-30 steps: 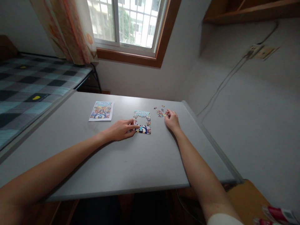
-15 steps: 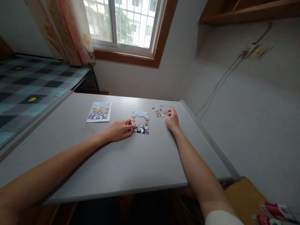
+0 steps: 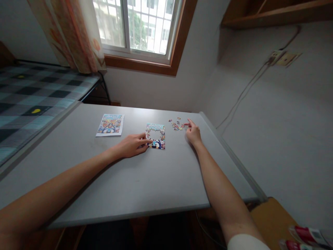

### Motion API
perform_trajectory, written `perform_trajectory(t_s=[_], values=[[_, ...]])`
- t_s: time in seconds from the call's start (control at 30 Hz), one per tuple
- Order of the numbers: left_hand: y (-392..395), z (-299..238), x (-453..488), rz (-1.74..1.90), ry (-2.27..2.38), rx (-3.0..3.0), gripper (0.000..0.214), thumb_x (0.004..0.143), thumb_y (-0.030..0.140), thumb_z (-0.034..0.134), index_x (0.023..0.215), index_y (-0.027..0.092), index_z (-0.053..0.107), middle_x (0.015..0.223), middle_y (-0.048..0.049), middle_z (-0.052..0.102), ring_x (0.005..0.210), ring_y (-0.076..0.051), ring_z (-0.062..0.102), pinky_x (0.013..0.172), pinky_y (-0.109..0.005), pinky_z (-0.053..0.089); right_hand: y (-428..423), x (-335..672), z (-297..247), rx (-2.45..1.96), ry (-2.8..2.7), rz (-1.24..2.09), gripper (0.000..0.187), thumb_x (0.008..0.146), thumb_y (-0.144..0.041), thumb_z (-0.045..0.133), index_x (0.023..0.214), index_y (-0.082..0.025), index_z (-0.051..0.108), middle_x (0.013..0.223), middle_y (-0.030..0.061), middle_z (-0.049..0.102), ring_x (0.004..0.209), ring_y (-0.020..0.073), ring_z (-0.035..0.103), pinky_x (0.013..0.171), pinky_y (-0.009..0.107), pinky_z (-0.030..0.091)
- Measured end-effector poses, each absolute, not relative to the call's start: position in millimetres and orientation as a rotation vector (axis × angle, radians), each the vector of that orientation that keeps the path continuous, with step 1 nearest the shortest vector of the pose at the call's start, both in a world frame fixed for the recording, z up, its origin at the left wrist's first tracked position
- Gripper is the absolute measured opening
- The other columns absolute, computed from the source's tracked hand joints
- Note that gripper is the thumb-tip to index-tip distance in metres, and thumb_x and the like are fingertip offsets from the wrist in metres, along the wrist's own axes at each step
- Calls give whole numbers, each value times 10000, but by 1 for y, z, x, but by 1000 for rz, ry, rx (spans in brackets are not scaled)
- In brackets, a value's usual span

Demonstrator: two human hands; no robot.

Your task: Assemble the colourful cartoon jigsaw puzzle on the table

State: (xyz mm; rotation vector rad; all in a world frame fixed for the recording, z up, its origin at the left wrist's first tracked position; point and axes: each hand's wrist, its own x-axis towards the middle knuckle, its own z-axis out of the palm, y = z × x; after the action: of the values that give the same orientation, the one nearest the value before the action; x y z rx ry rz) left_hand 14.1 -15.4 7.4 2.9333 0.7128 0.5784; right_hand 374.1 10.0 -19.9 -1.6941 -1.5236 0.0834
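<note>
One puzzle [image 3: 158, 144], flat on the surface [image 3: 161, 180], between the two hands, with a jagged gap in its middle showing pale. Blue dog face along the bottom, partly hidden by fingers; lettering at the top too small to read surely. Lower left edge covered by the left hand [image 3: 135, 144]: grip slack and unclenched, fingers laid over the border, index on the printed face, thumb side partly hidden.

Just right of the puzzle, loose pieces [image 3: 177, 126] in a small cluster, too tiny to count. At their right edge, the right hand [image 3: 193, 133], index stretched toward them, other fingers curled; cannot tell whether touching or grasping any piece in that grip.

To the left, well apart from the pieces, a printed sheet [image 3: 110, 125] with a similar picture. Farther out, a checked bed [image 3: 49, 90], cut off at left; a curtain [image 3: 75, 38] and a window [image 3: 137, 31], both cropped at the top. At right, cables [image 3: 241, 92] from a socket [image 3: 279, 58]. Low down, red packets [image 3: 309, 234], blurred and cut off; beneath the surface, only dim shapes.
</note>
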Motion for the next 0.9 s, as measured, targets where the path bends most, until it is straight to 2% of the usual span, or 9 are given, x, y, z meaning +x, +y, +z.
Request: perform_trajectory(t_s=[0.2, 0.5, 0.9], values=[[-16, 8, 15, 590, 707, 2919, 358, 993, 328, 437, 1246, 251, 679, 987, -61, 618, 752, -131, 620, 718, -250, 476, 7, 369, -19, -1792, -1622, 59, 549, 744, -65, 441, 1232, -145, 679, 1044, 98, 755, 941, 249, 637, 1020, 437, 444], [-15, 7, 14, 590, 708, 2938, 361, 992, 331, 438, 1249, 245, 677, 985, -59, 618, 734, -131, 613, 713, -251, 474, 8, 366, -17, -1777, -1676, -63, 461, 763, -115, 449, 1153, -111, 696, 1059, 158, 729, 997, 272, 637, 997, 463, 443], [-17, 9, 15, 575, 724, 2915, 370, 995, 339, 425, 1242, 251, 686, 959, -59, 612, 737, -136, 614, 712, -251, 478, 7, 366, -15, -1740, -1645, 78, 398, 755, -127, 465, 1048, -136, 735, 931, 111, 707, 833, 212, 652, 931, 396, 521]])
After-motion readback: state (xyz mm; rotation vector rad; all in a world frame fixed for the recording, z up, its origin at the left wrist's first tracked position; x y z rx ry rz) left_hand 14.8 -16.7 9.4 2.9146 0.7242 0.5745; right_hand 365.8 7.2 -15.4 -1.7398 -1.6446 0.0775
